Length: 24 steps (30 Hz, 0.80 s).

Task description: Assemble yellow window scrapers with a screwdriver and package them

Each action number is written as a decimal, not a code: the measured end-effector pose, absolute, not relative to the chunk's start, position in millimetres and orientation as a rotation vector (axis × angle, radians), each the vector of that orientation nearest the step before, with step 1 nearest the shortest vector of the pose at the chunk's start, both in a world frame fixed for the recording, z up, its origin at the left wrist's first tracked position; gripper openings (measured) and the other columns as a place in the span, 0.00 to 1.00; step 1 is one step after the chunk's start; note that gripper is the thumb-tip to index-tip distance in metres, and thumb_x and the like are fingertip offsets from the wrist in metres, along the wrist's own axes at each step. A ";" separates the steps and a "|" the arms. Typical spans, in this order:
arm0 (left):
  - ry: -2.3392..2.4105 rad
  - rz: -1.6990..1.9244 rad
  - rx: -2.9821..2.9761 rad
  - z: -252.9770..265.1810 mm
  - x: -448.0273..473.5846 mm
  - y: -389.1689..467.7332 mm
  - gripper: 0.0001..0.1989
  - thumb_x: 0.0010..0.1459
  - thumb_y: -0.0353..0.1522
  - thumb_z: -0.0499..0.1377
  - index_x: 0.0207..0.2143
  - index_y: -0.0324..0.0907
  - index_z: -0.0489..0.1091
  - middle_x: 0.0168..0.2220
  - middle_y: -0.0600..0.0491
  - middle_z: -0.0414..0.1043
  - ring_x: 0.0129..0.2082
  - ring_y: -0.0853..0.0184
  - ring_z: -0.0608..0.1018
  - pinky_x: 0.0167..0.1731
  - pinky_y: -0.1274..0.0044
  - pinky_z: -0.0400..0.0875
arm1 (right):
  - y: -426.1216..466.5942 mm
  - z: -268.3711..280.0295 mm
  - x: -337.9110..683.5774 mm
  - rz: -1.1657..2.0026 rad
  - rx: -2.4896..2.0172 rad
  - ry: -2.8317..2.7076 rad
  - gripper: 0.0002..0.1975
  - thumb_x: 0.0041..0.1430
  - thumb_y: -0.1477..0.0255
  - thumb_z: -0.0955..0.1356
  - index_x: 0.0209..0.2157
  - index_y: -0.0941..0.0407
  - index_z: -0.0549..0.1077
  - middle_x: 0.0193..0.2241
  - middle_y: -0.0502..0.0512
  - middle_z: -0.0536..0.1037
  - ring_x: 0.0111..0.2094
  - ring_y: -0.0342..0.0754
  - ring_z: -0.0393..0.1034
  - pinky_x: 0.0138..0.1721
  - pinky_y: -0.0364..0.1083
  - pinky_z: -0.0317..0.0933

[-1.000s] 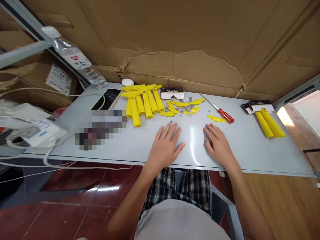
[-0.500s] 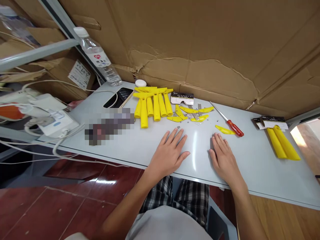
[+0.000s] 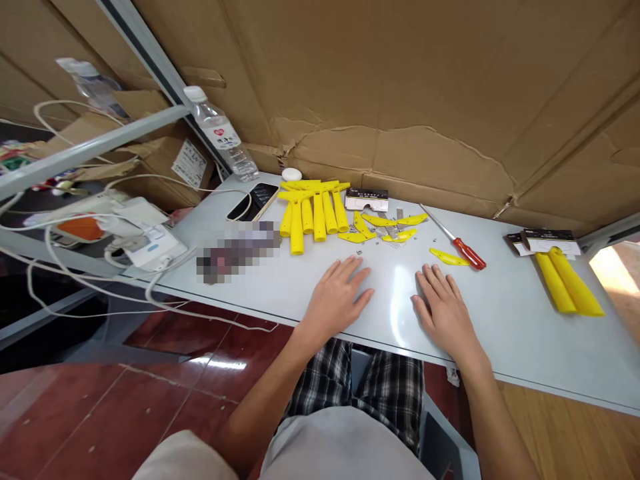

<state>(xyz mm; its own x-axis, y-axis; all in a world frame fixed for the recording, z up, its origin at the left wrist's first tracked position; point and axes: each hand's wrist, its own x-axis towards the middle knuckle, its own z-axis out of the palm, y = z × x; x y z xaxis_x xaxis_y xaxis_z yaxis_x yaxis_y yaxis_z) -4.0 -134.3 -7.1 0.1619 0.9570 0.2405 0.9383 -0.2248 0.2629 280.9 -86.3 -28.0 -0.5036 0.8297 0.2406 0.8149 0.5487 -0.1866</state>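
Note:
My left hand (image 3: 339, 298) lies flat on the grey tabletop, palm down and holding nothing. Just beyond its fingertips are small metal nuts or screws (image 3: 359, 252). My right hand (image 3: 444, 312) also rests flat with fingers spread, short of a curved yellow plastic strip (image 3: 449, 257) and a screwdriver (image 3: 469, 254) with a red handle. Several yellow T-shaped plastic handles (image 3: 297, 230) stand in a group ahead of my left hand. Between them and the screwdriver lie more yellow strips (image 3: 395, 220), thin metal blades (image 3: 399, 236) and scattered small hardware.
Packaging cards (image 3: 367, 199) lie behind the parts; two yellow handles (image 3: 570, 283) with cards are at far right. Leftward are a phone (image 3: 253, 202), a pixelated object (image 3: 237, 252), a water bottle (image 3: 223, 137) and a power strip (image 3: 153, 247) with trailing cables. Cardboard (image 3: 400, 87) backs the table.
The camera view has turned slightly left. Both hands stay flat on the table; the right hand's fingers have spread a little. Nothing on the table has visibly moved.

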 end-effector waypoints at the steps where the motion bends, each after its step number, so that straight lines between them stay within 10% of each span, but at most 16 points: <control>1: 1.988 0.565 2.287 -2.0 -9.8 -132.1 0.24 0.78 0.40 0.54 0.66 0.40 0.78 0.71 0.41 0.75 0.70 0.48 0.76 0.72 0.56 0.68 | -86.6 -27.4 280.9 0.082 -1.357 -2.482 0.29 0.82 0.61 0.59 0.76 0.57 0.68 0.78 0.66 0.64 0.80 0.67 0.55 0.78 0.73 0.54; 15: 2.701 0.151 1.558 34.2 -99.2 -86.1 0.36 0.74 0.49 0.51 0.78 0.45 0.62 0.55 0.30 0.82 0.51 0.33 0.83 0.50 0.51 0.74 | -85.8 -30.2 282.6 0.092 -1.322 -2.468 0.28 0.82 0.61 0.60 0.72 0.60 0.72 0.77 0.66 0.67 0.80 0.68 0.57 0.78 0.73 0.55; 24: 2.662 0.236 1.718 46.0 -102.9 -88.8 0.30 0.73 0.41 0.52 0.72 0.44 0.74 0.51 0.35 0.84 0.50 0.43 0.84 0.49 0.60 0.75 | -86.2 -30.8 281.3 0.098 -1.310 -2.460 0.28 0.81 0.62 0.60 0.72 0.59 0.72 0.75 0.67 0.69 0.79 0.69 0.58 0.77 0.74 0.57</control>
<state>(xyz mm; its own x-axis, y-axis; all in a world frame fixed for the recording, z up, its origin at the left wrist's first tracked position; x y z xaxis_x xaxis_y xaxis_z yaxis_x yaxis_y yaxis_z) -102.9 -88.8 46.0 -0.4148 0.9032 0.1102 0.9085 0.4044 0.1054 281.3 -86.2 -30.8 -0.5105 0.8155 0.2729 0.7911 0.5697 -0.2227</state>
